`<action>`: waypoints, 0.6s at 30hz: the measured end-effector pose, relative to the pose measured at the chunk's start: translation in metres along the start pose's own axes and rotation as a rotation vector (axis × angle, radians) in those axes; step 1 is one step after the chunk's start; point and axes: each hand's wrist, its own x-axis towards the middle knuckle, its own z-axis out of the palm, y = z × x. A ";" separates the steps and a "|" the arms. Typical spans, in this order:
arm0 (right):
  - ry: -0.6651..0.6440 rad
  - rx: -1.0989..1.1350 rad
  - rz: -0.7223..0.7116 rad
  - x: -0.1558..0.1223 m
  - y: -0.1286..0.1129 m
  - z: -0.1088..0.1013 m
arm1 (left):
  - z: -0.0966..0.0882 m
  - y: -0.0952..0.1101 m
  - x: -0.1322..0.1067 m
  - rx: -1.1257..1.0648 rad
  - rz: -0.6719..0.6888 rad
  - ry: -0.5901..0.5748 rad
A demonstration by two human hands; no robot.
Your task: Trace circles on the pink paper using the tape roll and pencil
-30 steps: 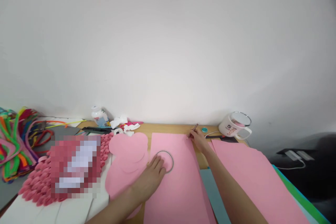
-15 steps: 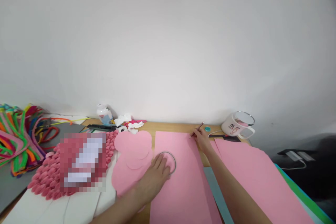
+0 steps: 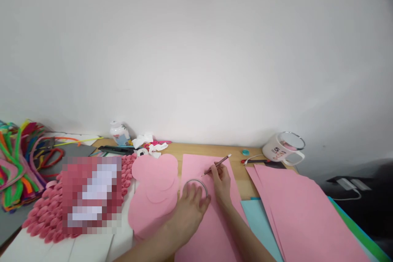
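Observation:
A pink paper sheet (image 3: 199,233) lies in front of me, with a round grey-rimmed ring (image 3: 206,188) on it. Pink shows inside the rim; whether it is a hollow ring or a clear disc, I cannot tell. My left hand (image 3: 190,213) rests on this ring with its fingers stretched out and slightly spread, covering its lower part. In my right hand (image 3: 221,178) a dark pencil (image 3: 219,163) is pinched, tip pointing down and left. That tip is near the sheet just above the ring; contact is unclear.
Left of the sheet lie pink paper circles (image 3: 155,172) and a pink petalled piece (image 3: 46,217), partly pixelated. Further left are colourful pipe cleaners (image 3: 18,168), red-handled scissors (image 3: 55,157) and a cutter knife (image 3: 112,150). A bottle (image 3: 119,133), a mug (image 3: 281,147) and more pink sheets (image 3: 307,208) surround them.
My right hand has moved left and toward me with the pencil, from the sheet's upper right edge to just above the ring. The left hand stays on the ring.

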 end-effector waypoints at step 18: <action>-0.131 -0.004 -0.004 0.002 0.001 0.012 | -0.025 -0.021 0.011 -0.159 0.027 -0.172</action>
